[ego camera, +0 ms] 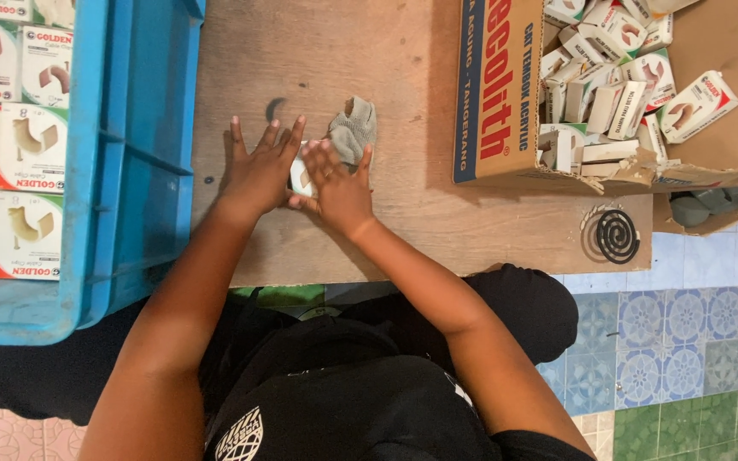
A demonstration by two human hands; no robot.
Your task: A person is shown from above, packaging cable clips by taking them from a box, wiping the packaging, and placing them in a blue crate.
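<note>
On a low wooden counter (403, 230) above tiled floor, left hand (258, 175) and right hand (339, 192) press flat, fingers spread, pinning a small white box (300, 177) steady.

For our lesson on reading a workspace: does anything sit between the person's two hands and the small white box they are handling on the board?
Nothing visible does. The left hand and right hand both rest directly on the small white box. The grey cloth lies just beyond, touching the right fingertips, not in between.
</note>
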